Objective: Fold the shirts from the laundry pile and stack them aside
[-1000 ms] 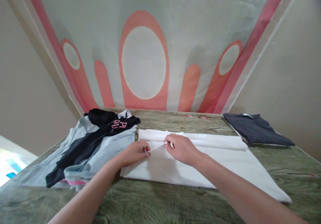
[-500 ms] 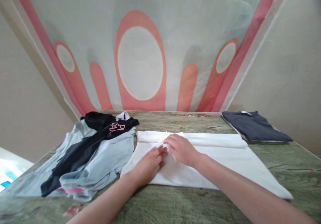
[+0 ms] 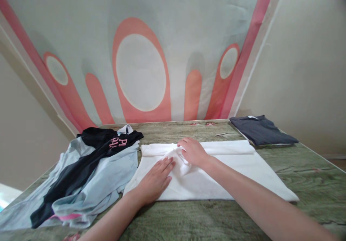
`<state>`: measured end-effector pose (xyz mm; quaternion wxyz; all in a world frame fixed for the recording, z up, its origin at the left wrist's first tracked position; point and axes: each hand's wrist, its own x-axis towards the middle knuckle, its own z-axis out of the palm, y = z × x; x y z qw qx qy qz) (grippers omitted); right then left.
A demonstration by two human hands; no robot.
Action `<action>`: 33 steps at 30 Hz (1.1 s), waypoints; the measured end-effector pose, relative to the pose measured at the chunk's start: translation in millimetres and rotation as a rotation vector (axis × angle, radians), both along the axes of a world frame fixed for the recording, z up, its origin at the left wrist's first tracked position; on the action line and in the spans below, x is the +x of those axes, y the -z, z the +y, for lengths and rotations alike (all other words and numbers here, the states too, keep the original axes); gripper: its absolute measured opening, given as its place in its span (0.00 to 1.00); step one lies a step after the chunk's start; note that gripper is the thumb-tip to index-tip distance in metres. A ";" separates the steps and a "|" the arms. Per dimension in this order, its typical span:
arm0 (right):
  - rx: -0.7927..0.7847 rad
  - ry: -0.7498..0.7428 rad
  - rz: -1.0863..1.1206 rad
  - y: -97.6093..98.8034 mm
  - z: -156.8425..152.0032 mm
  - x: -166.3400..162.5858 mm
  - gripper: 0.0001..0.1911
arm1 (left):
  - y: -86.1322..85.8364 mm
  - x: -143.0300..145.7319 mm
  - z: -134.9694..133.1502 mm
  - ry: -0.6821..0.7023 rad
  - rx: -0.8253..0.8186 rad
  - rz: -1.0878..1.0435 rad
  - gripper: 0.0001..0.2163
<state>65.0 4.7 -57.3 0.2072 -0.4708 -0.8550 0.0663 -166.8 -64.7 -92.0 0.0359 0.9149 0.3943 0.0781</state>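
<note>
A white garment (image 3: 224,172), partly folded, lies across the middle of the table with a long folded band along its far edge. My left hand (image 3: 156,181) rests flat on its left part, fingers stretched out. Just beyond and to the right, my right hand (image 3: 192,151) has its fingers closed on a bit of the white cloth, pulling it up into a small raised fold between the hands. The fingertips of the right hand are partly hidden.
To the left, a loose heap holds a black garment with pink letters (image 3: 89,165) over light grey-blue clothes (image 3: 108,176). A folded dark grey garment (image 3: 263,131) lies at the far right. The wood-patterned table (image 3: 189,221) meets a wall with a pink design (image 3: 140,116).
My right hand has drawn the cloth up into a larger raised fold. My left hand has moved slightly away from it and lies flatter. The view has shifted a little.
</note>
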 end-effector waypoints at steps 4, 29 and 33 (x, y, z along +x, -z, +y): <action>-0.004 0.001 -0.122 9.4 12.7 -8.1 0.13 | -6.6 3.2 -2.1 0.000 -0.008 -0.003 0.24; -0.024 0.042 0.287 46.5 40.8 4.1 0.10 | -11.4 32.5 16.9 -0.097 -0.082 0.100 0.37; -0.031 0.078 0.314 49.6 43.5 3.5 0.11 | -11.9 31.4 17.3 -0.105 -0.103 0.086 0.40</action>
